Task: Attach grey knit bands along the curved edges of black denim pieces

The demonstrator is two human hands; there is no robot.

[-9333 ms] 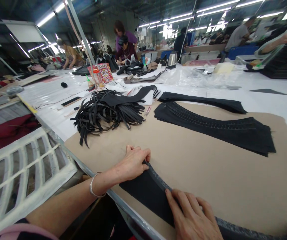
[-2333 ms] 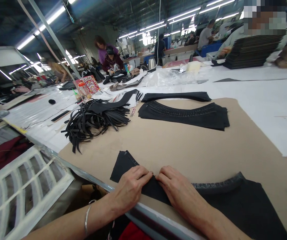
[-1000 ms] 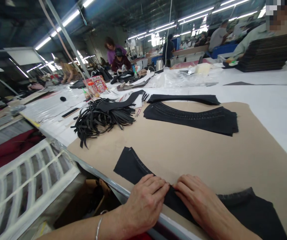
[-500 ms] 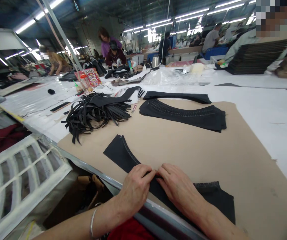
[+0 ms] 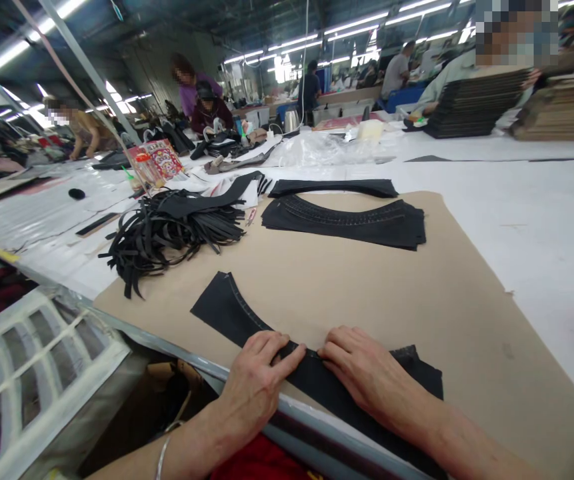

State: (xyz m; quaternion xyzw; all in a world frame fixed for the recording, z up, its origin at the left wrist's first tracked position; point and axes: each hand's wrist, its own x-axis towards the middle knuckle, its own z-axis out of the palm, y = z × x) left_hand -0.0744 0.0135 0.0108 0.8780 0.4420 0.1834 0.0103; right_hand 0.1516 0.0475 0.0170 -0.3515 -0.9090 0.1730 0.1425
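A curved black fabric piece (image 5: pixel 239 313) lies along the near table edge, its inner edge turned over in a narrow band. My left hand (image 5: pixel 261 373) is closed on the middle of that edge, thumb stretched along the fold and fingers bent over it. A short way to the right, my right hand (image 5: pixel 361 367) has its fingers together on the same edge; its thumb is mostly hidden. The piece's right end comes out beyond my right wrist. Farther back lies a stack of similar curved black pieces (image 5: pixel 347 230), with a narrower black stack (image 5: pixel 334 188) behind it.
Brown paper (image 5: pixel 461 293) covers the white table here. A heap of black strips (image 5: pixel 167 233) lies at the left, near a red snack packet (image 5: pixel 164 159). A white slatted rack (image 5: pixel 37 380) stands beside the table. Other people work beyond; one is near a tall dark stack (image 5: pixel 474 103).
My fingertips, close together before, are now farther apart along the folded edge. The left thumb lies flatter on it. The whole view has shifted, so the surroundings sit farther left.
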